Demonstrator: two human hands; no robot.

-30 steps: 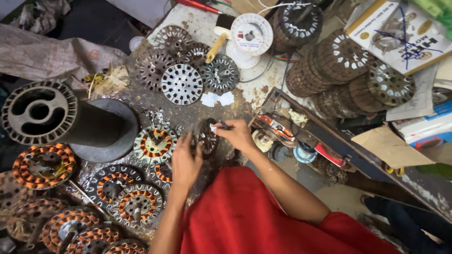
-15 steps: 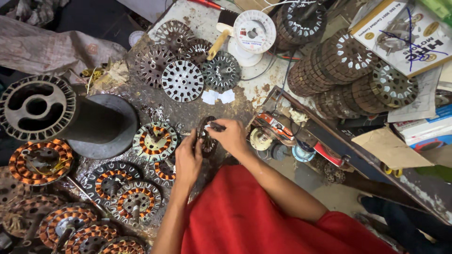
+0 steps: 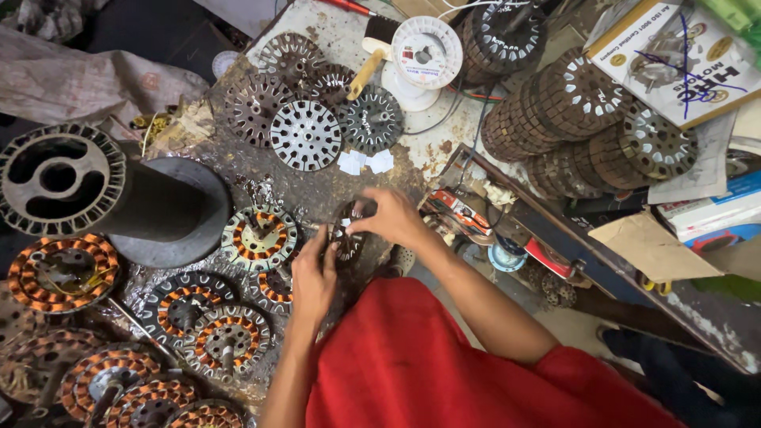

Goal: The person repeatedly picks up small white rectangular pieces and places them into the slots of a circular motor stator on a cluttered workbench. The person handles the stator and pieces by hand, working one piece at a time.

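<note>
The person wears bright red clothes. Both arms are bare. The left hand and right hand have no gloves.

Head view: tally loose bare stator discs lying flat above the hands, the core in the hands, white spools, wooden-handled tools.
Bare stator discs: 5
Core held by left hand and right hand: 1
White spool: 1
Wooden-handled tool: 1
Total: 8

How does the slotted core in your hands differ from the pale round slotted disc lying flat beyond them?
The dark slotted core is held on edge between the left hand and right hand; the pale round slotted disc lies flat, untouched. The core looks darker. Both are round with radial slots.
</note>
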